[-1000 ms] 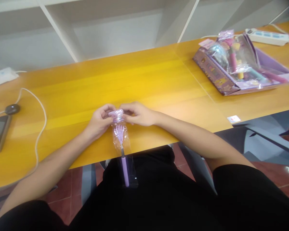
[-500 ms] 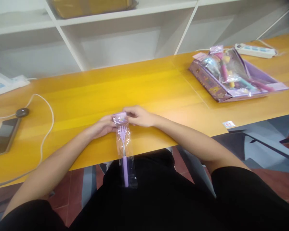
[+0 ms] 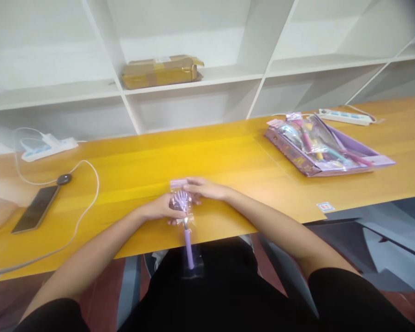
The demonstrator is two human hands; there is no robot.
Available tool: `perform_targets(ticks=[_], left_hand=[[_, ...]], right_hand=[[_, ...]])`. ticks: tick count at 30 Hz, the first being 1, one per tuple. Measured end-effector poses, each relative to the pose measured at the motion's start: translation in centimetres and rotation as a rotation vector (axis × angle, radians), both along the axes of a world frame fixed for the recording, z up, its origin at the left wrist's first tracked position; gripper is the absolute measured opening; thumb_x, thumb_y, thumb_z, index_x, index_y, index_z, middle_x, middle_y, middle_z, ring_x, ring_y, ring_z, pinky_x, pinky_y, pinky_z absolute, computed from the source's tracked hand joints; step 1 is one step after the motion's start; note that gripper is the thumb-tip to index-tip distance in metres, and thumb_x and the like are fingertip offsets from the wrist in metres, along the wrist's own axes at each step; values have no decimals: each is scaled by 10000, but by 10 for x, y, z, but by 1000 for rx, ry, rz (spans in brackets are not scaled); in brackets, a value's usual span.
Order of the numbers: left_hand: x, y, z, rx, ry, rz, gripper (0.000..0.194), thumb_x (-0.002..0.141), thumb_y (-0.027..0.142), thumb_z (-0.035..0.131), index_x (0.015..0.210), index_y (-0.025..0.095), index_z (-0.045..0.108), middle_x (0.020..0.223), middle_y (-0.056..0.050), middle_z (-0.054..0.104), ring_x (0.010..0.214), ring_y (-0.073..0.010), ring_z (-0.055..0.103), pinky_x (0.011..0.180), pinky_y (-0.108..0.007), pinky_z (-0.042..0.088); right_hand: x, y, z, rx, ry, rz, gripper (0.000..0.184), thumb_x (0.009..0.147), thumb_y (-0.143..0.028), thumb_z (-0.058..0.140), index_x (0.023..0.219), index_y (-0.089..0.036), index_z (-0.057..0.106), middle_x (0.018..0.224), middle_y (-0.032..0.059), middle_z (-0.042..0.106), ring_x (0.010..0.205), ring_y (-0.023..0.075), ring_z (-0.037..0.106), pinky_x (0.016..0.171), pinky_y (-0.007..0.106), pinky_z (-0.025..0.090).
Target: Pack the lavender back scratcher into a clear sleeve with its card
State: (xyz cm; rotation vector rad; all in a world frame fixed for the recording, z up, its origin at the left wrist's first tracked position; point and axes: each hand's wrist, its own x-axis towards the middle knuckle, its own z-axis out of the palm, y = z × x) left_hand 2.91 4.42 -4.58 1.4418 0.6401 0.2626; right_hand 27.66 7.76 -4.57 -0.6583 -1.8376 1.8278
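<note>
A purple hand-shaped back scratcher in a clear plastic bag (image 3: 185, 216) lies across the front edge of the yellow table (image 3: 207, 157), its handle hanging over my lap. My left hand (image 3: 162, 208) grips the bag beside the scratcher's claw head, fingers closed. My right hand (image 3: 200, 188) pinches the top of the bag at its pink header card (image 3: 178, 183). Both hands meet at the bag's upper end.
A purple box of bagged toys (image 3: 323, 147) sits at the right. A white power strip (image 3: 344, 116) lies behind it. At the left are a phone (image 3: 36, 208), a white cable (image 3: 86, 198) and another power strip (image 3: 46, 146). A brown parcel (image 3: 161, 70) rests on the white shelf.
The camera has tilted up, showing more shelf. My left hand slid down from the header card to the bag beside the claw head; my right hand stays at the top.
</note>
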Motion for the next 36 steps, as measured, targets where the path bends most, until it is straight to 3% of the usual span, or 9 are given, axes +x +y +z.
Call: perform_targets(ticks=[3, 6, 11, 14, 17, 23, 31, 36], left_hand=[[1, 8, -5, 4, -110, 251, 467, 808, 451, 963, 998, 90, 735, 645, -48, 713, 494, -137, 624, 448, -223, 451], [1, 18, -9, 11, -180, 512, 506, 738, 488, 1005, 853, 88, 717, 600, -45, 683, 474, -119, 598, 427, -206, 419], [-1, 26, -10, 10, -224, 635, 539, 749, 529, 999, 820, 116, 660, 659, -36, 702, 559, -107, 655, 515, -179, 489], [-2, 26, -8, -34, -255, 640, 612, 747, 600, 984, 973, 124, 673, 802, -58, 758, 628, -134, 705, 570, -213, 545], [-6, 25, -9, -95, -312, 631, 612, 785, 583, 966, 1094, 144, 673, 839, -31, 742, 628, -129, 694, 560, -215, 525], [-17, 28, -18, -181, -292, 519, 477, 867, 547, 908, 1006, 153, 678, 736, -23, 684, 596, -133, 661, 542, -211, 461], [-32, 32, -28, -372, -280, 381, 428, 821, 470, 947, 906, 149, 678, 728, -34, 671, 617, -119, 608, 579, -217, 436], [-46, 28, -31, -463, -255, 296, 421, 851, 505, 913, 911, 134, 722, 743, -59, 681, 640, -131, 617, 601, -232, 426]], right_hand=[[1, 2, 4, -67, -81, 105, 527, 1015, -625, 711, 1243, -152, 664, 837, 12, 736, 618, 96, 613, 571, 221, 506], [2, 3, 8, 27, -101, 133, 511, 965, -538, 807, 1267, -135, 723, 1028, 58, 798, 792, 132, 690, 711, 247, 574], [-2, 6, 6, 153, -69, 73, 406, 941, -485, 835, 1164, -148, 804, 1104, 53, 817, 1008, 199, 734, 922, 298, 575], [-4, 11, -1, 152, -3, -18, 447, 925, -561, 827, 1096, -148, 809, 1070, 55, 813, 983, 207, 732, 916, 315, 571], [-2, 20, -9, 119, 14, -226, 498, 883, -631, 836, 1036, -160, 788, 945, 34, 789, 841, 187, 701, 774, 295, 556], [6, 38, -23, 110, 40, -504, 557, 938, -735, 702, 938, -178, 682, 832, 22, 693, 727, 167, 633, 684, 294, 518], [6, 42, -33, 116, -13, -681, 639, 951, -832, 605, 951, -197, 670, 875, 32, 653, 862, 207, 607, 844, 343, 520], [10, 38, -31, 192, -78, -726, 543, 1018, -753, 583, 979, -226, 710, 873, 57, 602, 1008, 275, 588, 1030, 433, 483]])
